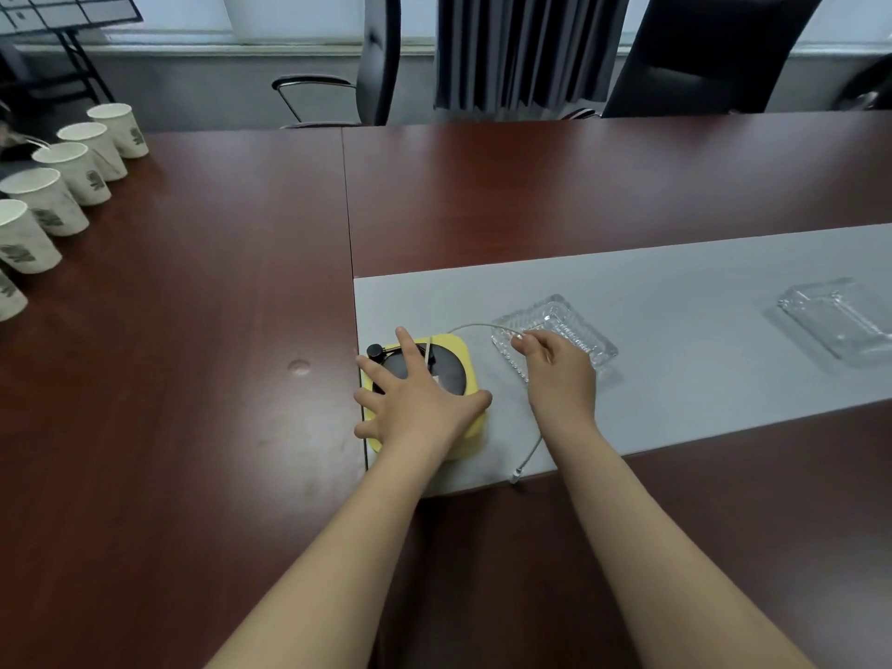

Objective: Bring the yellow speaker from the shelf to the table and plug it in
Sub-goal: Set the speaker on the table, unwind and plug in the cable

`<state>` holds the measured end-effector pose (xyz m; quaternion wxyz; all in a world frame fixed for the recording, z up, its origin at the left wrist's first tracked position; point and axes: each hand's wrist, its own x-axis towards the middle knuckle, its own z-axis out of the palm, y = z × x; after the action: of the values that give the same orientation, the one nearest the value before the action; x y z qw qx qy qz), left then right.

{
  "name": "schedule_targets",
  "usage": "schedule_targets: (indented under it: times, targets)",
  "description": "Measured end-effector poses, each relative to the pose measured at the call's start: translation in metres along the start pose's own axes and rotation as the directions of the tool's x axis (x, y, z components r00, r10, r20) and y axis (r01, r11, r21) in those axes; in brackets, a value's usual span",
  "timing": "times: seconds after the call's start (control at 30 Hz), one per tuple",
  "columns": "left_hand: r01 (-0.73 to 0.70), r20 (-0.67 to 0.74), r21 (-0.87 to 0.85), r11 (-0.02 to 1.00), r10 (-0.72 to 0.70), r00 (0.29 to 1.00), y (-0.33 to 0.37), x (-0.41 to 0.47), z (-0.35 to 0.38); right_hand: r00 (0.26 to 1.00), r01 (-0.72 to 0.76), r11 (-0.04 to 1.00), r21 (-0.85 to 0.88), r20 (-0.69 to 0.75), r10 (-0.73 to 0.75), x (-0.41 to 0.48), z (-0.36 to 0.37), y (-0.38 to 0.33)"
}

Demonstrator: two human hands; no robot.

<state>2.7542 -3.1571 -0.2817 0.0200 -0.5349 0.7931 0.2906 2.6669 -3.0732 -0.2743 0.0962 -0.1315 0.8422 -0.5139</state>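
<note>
The yellow speaker (pixel 466 354), a flat square box with a black round top and a small black knob, lies on the grey mat (pixel 675 330) at its left end. My left hand (pixel 415 398) rests flat on top of it, fingers spread. My right hand (pixel 555 374) is just right of the speaker, pinching a white cable (pixel 475 326) that arcs from my fingertips over to the speaker's top. The cable's other end, with a small plug (pixel 517 473), lies on the mat near its front edge.
A clear glass dish (pixel 579 330) sits right behind my right hand; a second one (pixel 840 321) lies at the far right. Several white paper cups (pixel 48 200) line the dark wooden table's left side. Office chairs (pixel 700 55) stand beyond the far edge.
</note>
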Motion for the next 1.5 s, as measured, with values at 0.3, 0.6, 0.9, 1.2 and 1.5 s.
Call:
schedule_targets:
  times: [0.3, 0.6, 0.9, 1.2, 1.5]
  targets:
    - [-0.048, -0.04, 0.008, 0.999, 0.048, 0.998, -0.004, -0.002, -0.003, 0.984, -0.166, 0.969, -0.183, -0.097, 0.15, -0.028, -0.011, 0.027]
    - [-0.071, -0.042, 0.016, 0.997, 0.072, 0.997, -0.017, -0.003, -0.006, 0.972, -0.236, 0.855, -0.462, -0.124, 0.201, -0.054, -0.018, 0.063]
    - [-0.102, -0.027, 0.008, 0.995, 0.102, 0.994, -0.021, -0.004, -0.005, 0.99, -0.135, 0.849, -0.511, -0.097, 0.099, -0.078, -0.033, 0.092]
    - [-0.277, -0.095, -0.038, 0.96, 0.273, 0.957, -0.043, -0.024, -0.004, 0.968, 0.185, 0.935, -0.304, 0.22, -0.12, -0.038, -0.006, 0.051]
    - [-0.302, -0.174, 0.191, 0.934, 0.335, 0.926, -0.044, -0.047, 0.029, 0.953, 0.266, 0.801, -0.537, 0.273, -0.133, -0.013, 0.02, 0.055]
